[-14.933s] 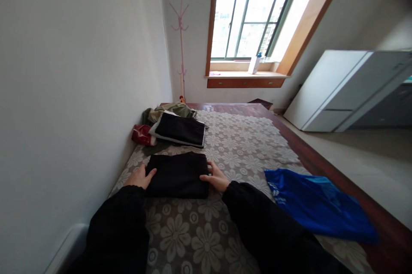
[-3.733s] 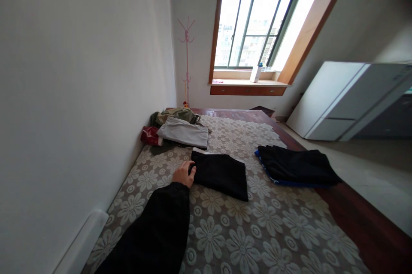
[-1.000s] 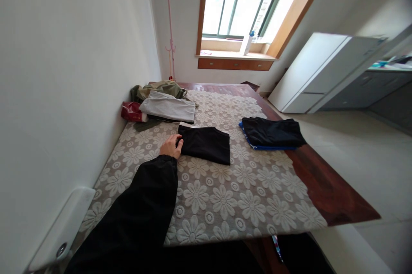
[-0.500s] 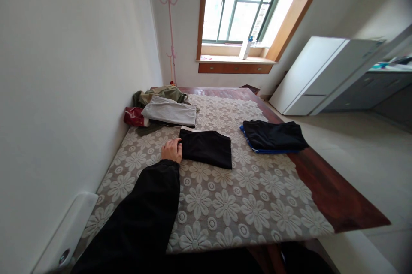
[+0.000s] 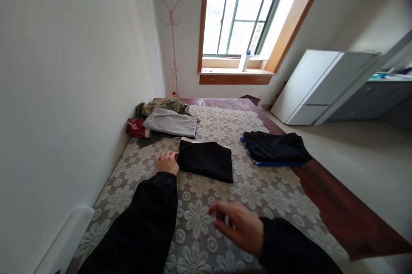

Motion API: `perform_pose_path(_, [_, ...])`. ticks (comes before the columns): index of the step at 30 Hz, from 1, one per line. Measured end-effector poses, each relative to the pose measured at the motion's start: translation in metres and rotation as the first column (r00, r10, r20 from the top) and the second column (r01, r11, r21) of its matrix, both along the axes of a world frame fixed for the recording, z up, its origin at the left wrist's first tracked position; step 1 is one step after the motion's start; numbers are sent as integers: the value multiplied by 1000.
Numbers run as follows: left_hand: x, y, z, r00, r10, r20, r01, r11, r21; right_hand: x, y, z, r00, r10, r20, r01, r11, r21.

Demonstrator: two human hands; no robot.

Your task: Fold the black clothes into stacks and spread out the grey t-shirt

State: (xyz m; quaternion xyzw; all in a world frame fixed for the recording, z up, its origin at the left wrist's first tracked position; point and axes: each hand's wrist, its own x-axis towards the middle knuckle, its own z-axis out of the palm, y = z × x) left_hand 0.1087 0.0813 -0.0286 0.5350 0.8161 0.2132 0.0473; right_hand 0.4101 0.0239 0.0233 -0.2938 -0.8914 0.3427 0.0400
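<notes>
Right hand (image 5: 240, 224) empty, your left hand (image 5: 167, 163), grip unclear, touches folded, rectangular black cloth (image 5: 206, 160), likely limp: hold both ends.

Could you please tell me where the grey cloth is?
In the head view, the grey cloth lies left of centre, beside the red item, beyond the left hand.

right hand (image 5: 243, 227) blurred, black sleeves (image 5: 151, 218) behind the fingers (image 5: 227, 209) cut off, blue cloth (image 5: 277, 164) beyond right fingertips mostly hidden under black clothing (image 5: 277, 147)
</notes>
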Motion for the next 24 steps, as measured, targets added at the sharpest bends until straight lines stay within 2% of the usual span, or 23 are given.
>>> perform_pose_path(3, [2,0,-3,999,-1,41,-2,998,59,-68,53,6,995,-85,-59,96,971,218])
perform_pose_path(6, [-2,3,-9,982,-57,180,35,992,125,-122,87,-9,978,-204,41,171,898,404])
perform_pose_path(8, [-6,7,-16,938,-130,322,75,981,179,-138,97,-23,963,-251,98,179,869,462])
perform_pose_path(11, [-12,12,-25,831,-236,504,82,947,310,-138,105,-38,966,-256,43,208,862,462])
perform_pose_path(15, [-13,17,-30,657,-314,686,31,920,392,-125,114,-44,946,-297,-127,322,899,297])
perform_pose_path(18, [-10,19,-28,608,-272,746,-30,931,364,-121,124,-52,881,-371,-293,428,889,164])
perform_pose_path(19, [-9,20,-27,614,-255,747,-49,932,358,-120,128,-56,830,-411,-377,475,875,92])
perform_pose_path(21, [-5,19,-26,634,-233,737,-82,928,364,-117,137,-64,653,-528,-543,551,823,-137])
perform_pose_path(24, [0,16,-26,713,-216,667,-56,931,361,-108,155,-70,316,-723,-615,522,674,-524])
